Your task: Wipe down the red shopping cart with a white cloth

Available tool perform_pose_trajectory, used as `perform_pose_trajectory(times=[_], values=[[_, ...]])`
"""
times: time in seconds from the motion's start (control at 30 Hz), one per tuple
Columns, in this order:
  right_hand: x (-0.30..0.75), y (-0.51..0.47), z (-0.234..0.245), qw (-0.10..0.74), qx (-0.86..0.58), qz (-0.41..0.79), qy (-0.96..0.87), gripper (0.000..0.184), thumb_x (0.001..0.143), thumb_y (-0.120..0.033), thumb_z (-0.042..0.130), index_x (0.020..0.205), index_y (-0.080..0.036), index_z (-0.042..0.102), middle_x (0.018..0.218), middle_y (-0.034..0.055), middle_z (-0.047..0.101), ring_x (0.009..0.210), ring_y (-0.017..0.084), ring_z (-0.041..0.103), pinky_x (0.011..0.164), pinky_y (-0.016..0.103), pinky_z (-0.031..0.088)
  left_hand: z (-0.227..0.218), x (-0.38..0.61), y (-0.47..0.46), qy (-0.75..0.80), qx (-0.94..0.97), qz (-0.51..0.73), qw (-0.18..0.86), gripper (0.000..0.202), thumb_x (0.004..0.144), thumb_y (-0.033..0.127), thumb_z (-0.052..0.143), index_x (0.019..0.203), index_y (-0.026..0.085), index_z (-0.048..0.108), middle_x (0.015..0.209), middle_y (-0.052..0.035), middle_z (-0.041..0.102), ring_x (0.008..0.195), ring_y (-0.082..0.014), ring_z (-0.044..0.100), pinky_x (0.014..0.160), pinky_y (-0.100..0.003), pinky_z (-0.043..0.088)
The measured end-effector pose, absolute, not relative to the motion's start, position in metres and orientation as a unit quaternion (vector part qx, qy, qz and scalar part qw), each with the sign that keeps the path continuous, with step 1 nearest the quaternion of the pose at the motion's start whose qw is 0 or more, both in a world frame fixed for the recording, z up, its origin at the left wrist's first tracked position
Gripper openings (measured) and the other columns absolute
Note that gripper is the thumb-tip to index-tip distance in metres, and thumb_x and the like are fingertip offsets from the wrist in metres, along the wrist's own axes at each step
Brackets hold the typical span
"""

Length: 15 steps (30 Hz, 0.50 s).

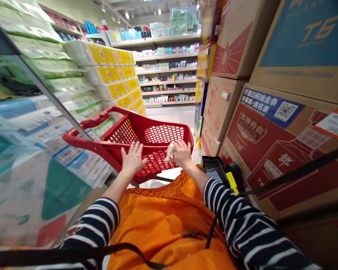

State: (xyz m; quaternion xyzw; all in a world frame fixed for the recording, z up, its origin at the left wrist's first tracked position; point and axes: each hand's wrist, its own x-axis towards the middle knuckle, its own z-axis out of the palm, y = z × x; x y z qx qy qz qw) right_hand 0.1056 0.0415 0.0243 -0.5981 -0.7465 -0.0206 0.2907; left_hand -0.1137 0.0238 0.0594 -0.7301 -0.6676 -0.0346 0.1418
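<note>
A red plastic shopping cart [124, 148] stands sideways in front of me, its handle toward the left and its perforated basket showing no goods. My left hand [133, 159] lies on the near rim with its fingers stretched out and apart. Further right along the same rim is my right hand [183, 153], which holds a crumpled whitish cloth or tissue [170, 153] on its thumb side. Whether the right fingers also press on the rim, I cannot tell. An orange apron [169, 221] covers my front below the cart.
Stacked cartons [284, 150] rise close on the right, with a black bin-like object [214, 165] at their foot. Paper packs [112, 71] are piled on the left. A slanting metal pole [50, 93] crosses the left side. Shelves of small goods [169, 67] stand at the back.
</note>
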Motion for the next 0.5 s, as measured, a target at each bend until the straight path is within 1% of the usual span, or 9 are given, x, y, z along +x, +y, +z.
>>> perform_pose_trajectory(times=[0.1, 0.17, 0.2, 0.23, 0.3, 0.37, 0.43, 0.5], values=[[0.078, 0.036, 0.026, 0.299, -0.578, -0.022, -0.759, 0.048, 0.082, -0.031, 0.046, 0.129, -0.019, 0.044, 0.134, 0.0115, 0.042, 0.125, 0.029, 0.028, 0.103, 0.051, 0.015, 0.058, -0.109, 0.023, -0.678, -0.721, -0.034, 0.139, 0.064, 0.082, 0.044, 0.036, 0.138, 0.015, 0.029, 0.146, -0.0092, 0.023, 0.136, -0.0271, 0.011, 0.105, -0.06, 0.009], [0.053, 0.035, 0.028, 0.306, -0.557, -0.025, -0.772, 0.054, 0.081, -0.041, 0.05, 0.13, -0.021, 0.041, 0.134, 0.0111, 0.04, 0.126, 0.031, 0.026, 0.103, 0.053, 0.015, 0.058, -0.109, 0.023, -0.679, -0.72, -0.032, 0.142, 0.063, 0.082, 0.043, 0.037, 0.138, 0.015, 0.029, 0.146, -0.0097, 0.023, 0.136, -0.0273, 0.011, 0.105, -0.06, 0.009], [0.043, 0.035, 0.029, 0.306, -0.552, -0.024, -0.775, 0.054, 0.081, -0.043, 0.05, 0.13, -0.023, 0.041, 0.134, 0.0107, 0.04, 0.126, 0.031, 0.025, 0.102, 0.054, 0.014, 0.057, -0.11, 0.023, -0.678, -0.72, -0.031, 0.144, 0.063, 0.082, 0.043, 0.037, 0.138, 0.016, 0.029, 0.146, -0.0099, 0.023, 0.136, -0.0273, 0.011, 0.105, -0.06, 0.009], [0.035, 0.036, 0.03, 0.303, -0.551, -0.024, -0.778, 0.051, 0.082, -0.042, 0.049, 0.129, -0.024, 0.042, 0.133, 0.0101, 0.042, 0.125, 0.03, 0.027, 0.102, 0.054, 0.014, 0.057, -0.11, 0.023, -0.677, -0.721, -0.03, 0.146, 0.063, 0.082, 0.043, 0.037, 0.138, 0.016, 0.029, 0.146, -0.0099, 0.023, 0.136, -0.0271, 0.011, 0.106, -0.06, 0.008], [0.032, 0.04, 0.031, 0.293, -0.547, -0.024, -0.784, 0.039, 0.087, -0.034, 0.044, 0.125, -0.028, 0.045, 0.128, 0.0075, 0.046, 0.122, 0.027, 0.032, 0.102, 0.055, 0.015, 0.057, -0.112, 0.023, -0.675, -0.722, -0.029, 0.149, 0.062, 0.082, 0.042, 0.036, 0.138, 0.015, 0.029, 0.146, -0.0097, 0.024, 0.136, -0.027, 0.012, 0.105, -0.061, 0.008], [0.044, 0.044, 0.029, 0.291, -0.542, -0.029, -0.787, 0.032, 0.09, -0.027, 0.038, 0.12, -0.03, 0.049, 0.123, 0.0051, 0.051, 0.119, 0.024, 0.035, 0.102, 0.054, 0.016, 0.057, -0.114, 0.023, -0.675, -0.721, -0.029, 0.152, 0.062, 0.083, 0.041, 0.035, 0.138, 0.014, 0.028, 0.146, -0.0096, 0.024, 0.136, -0.0271, 0.012, 0.105, -0.061, 0.008], [0.069, 0.047, 0.026, 0.304, -0.549, -0.035, -0.778, 0.029, 0.091, -0.027, 0.038, 0.115, -0.029, 0.054, 0.121, 0.0048, 0.053, 0.117, 0.023, 0.038, 0.102, 0.053, 0.017, 0.057, -0.114, 0.022, -0.675, -0.721, -0.03, 0.15, 0.061, 0.083, 0.041, 0.034, 0.138, 0.014, 0.028, 0.146, -0.0096, 0.023, 0.136, -0.0274, 0.012, 0.105, -0.062, 0.008], [0.099, 0.051, 0.022, 0.325, -0.569, -0.039, -0.754, 0.028, 0.091, -0.027, 0.038, 0.112, -0.026, 0.057, 0.121, 0.0062, 0.053, 0.114, 0.023, 0.041, 0.101, 0.05, 0.022, 0.057, -0.113, 0.022, -0.676, -0.722, -0.031, 0.145, 0.061, 0.083, 0.04, 0.034, 0.138, 0.015, 0.028, 0.146, -0.0097, 0.023, 0.136, -0.0277, 0.012, 0.104, -0.062, 0.008]])
